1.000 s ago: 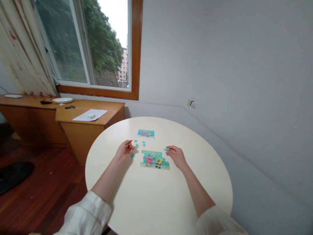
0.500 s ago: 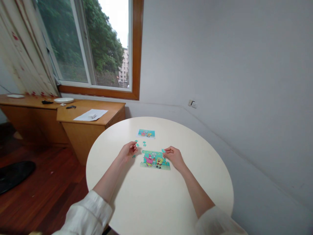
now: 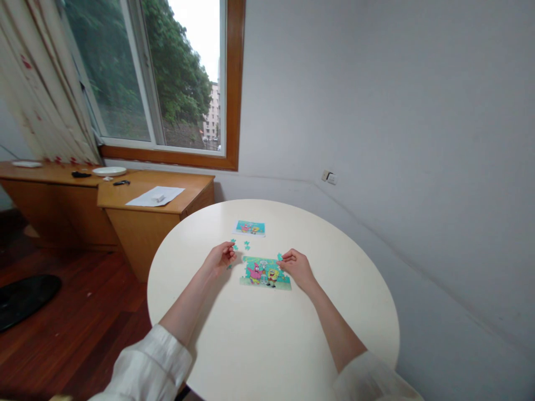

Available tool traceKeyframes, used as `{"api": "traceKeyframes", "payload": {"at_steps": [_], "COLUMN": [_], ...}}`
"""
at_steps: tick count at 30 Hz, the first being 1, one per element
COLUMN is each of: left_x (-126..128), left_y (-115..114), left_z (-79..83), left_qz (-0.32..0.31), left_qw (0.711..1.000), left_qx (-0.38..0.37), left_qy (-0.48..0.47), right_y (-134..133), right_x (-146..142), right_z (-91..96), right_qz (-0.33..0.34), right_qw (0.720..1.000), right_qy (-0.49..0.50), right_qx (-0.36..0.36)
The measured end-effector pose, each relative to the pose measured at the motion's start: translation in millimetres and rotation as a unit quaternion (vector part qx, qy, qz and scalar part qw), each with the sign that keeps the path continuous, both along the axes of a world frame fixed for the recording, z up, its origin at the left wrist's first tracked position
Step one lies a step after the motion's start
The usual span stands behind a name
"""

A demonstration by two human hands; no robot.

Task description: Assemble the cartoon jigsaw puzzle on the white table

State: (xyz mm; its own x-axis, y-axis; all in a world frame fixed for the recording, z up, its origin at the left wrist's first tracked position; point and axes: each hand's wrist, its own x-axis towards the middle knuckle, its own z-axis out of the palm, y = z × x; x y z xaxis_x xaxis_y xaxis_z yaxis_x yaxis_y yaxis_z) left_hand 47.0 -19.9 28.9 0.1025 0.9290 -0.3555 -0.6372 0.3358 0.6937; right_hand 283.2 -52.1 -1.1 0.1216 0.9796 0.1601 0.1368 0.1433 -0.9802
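A nearly assembled cartoon jigsaw puzzle (image 3: 263, 273) lies flat on the round white table (image 3: 271, 334). My right hand (image 3: 295, 266) rests at the puzzle's upper right corner, fingers pinched on a small teal puzzle piece (image 3: 279, 257). Curled beside the puzzle's left edge is my left hand (image 3: 219, 257), with loose teal pieces (image 3: 246, 244) just beyond it; what its fingers hold is hidden. A small reference picture (image 3: 249, 227) of the same image lies farther back on the table.
A wooden desk (image 3: 154, 209) stands left of the table under the window, with a sheet of paper (image 3: 154, 196), a white plate (image 3: 108, 171) and small dark items. The white wall runs close along the table's right side. Wooden floor lies to the left.
My right hand has moved left with the teal piece onto the puzzle's upper right corner. My left hand has shifted slightly right toward the puzzle's left edge.
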Motion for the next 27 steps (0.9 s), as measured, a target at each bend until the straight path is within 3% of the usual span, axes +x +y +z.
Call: {"api": "traceKeyframes", "payload": {"at_steps": [5, 8, 13, 18, 27], "left_x": [0, 1, 10, 23, 25], "left_y": [1, -1, -14, -26, -27], "left_z": [-0.8, -1.9, -3.7, -5.8, -11.5], "left_qz": [-0.005, -0.025, -0.167, -0.257, -0.226], "left_qw": [1.0, 0.997, 0.964, 0.935, 0.932], "left_qx": [0.009, 0.051, 0.157, 0.172, 0.203], "left_qy": [0.009, 0.046, 0.137, 0.172, 0.198], "right_y": [-1, -2, -8, -21, -25], "right_x": [-1, -4, -19, -40, -47], "right_z": [2.0, 4.0, 8.9, 14.3, 13.5], "right_qz": [-0.005, -0.013, -0.016, 0.029, 0.06], "right_qw": [1.0, 1.0, 0.996, 0.988, 0.98], "right_qy": [-0.003, -0.008, -0.065, -0.132, -0.166], "right_qx": [-0.001, 0.007, 0.062, 0.077, 0.092]}}
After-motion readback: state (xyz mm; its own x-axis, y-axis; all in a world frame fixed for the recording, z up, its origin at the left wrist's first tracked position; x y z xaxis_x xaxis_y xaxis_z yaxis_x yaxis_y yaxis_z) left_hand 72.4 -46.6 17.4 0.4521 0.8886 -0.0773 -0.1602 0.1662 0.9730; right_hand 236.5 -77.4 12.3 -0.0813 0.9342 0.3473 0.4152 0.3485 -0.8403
